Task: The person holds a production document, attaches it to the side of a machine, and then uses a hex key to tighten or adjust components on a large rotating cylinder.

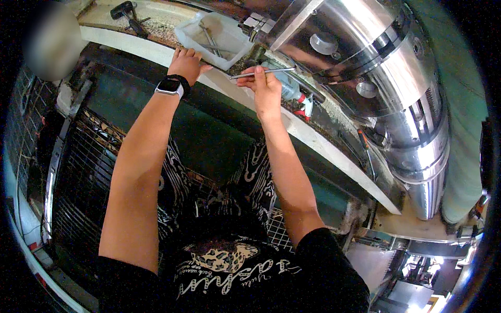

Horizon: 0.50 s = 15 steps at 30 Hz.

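My left hand, with a watch on the wrist, rests on the white ledge, its thumb spread apart and its fingertips partly hidden over the edge. It is beside a white plastic bin that holds a few thin metal tools. Between the thumb and fingers of my right hand is a slim metal rod, held nearly level above the ledge; its exact kind cannot be made out. Just beyond that hand, a clear spray bottle with a red and white trigger lies on its side.
A large shiny metal cylinder assembly fills the right, beyond the ledge. A black-handled tool lies at the far left. An orange-handled tool lies near the cylinder. Dark metal grating is at lower left.
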### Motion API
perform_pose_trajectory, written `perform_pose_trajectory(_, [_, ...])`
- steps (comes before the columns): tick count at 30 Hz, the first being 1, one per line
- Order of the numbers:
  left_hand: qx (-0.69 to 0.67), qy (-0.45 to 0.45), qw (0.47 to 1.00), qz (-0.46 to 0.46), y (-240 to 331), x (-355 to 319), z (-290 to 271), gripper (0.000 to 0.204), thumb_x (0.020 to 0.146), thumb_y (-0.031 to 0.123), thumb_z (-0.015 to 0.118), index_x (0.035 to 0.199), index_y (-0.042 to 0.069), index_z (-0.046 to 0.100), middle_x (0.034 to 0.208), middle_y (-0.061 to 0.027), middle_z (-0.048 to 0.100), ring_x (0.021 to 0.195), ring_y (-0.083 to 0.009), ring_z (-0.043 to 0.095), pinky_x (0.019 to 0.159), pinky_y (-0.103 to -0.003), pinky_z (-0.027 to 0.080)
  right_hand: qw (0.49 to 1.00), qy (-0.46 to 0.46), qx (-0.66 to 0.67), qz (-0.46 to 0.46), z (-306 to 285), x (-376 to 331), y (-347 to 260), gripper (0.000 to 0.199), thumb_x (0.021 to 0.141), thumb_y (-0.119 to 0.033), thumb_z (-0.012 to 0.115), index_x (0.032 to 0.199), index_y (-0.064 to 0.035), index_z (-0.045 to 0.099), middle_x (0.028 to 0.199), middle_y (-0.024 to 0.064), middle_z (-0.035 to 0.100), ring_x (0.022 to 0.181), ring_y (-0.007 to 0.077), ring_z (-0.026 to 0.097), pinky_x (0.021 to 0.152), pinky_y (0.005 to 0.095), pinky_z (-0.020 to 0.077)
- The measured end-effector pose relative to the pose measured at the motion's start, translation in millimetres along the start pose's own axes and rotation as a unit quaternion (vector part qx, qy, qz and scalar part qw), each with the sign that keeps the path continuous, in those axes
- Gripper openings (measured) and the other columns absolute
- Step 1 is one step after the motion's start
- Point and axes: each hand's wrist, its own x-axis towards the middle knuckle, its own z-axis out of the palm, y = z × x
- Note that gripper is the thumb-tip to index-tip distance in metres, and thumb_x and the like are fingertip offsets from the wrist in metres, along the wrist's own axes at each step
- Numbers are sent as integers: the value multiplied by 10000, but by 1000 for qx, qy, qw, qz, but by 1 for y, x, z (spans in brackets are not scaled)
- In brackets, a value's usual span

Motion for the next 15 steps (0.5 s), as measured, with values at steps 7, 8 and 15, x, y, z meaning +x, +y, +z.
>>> perform_pose_trajectory(7, [-20, 15, 1000, 4, 4, 0, -6, 511, 861, 522, 449, 1059, 70, 584, 1056, -110, 554, 1098, -268, 467, 1005, -418, 271, 999, -1, -18, -30, -9, -3, -2, 286, 960, -190, 425, 862, 46, 552, 760, 105, 609, 629, 166, 620, 596, 295, 522])
perform_pose_trajectory(8, [-18, 15, 1000, 2, 4, 0, -8, 510, 861, 521, 450, 1058, 71, 584, 1056, -109, 554, 1097, -267, 468, 1004, -416, 271, 999, -1, -27, -39, -10, -1, -2, 290, 959, -195, 427, 862, 47, 554, 759, 102, 608, 630, 164, 618, 596, 295, 522])
perform_pose_trajectory(15, [-26, 21, 999, 2, -1, -2, -7, 510, 857, 520, 458, 1062, 69, 581, 1066, -105, 550, 1106, -276, 461, 1015, -432, 263, 998, -41, 36, -17, -4, 6, -8, 289, 957, -201, 433, 880, 47, 559, 776, 99, 608, 646, 167, 619, 613, 308, 530])
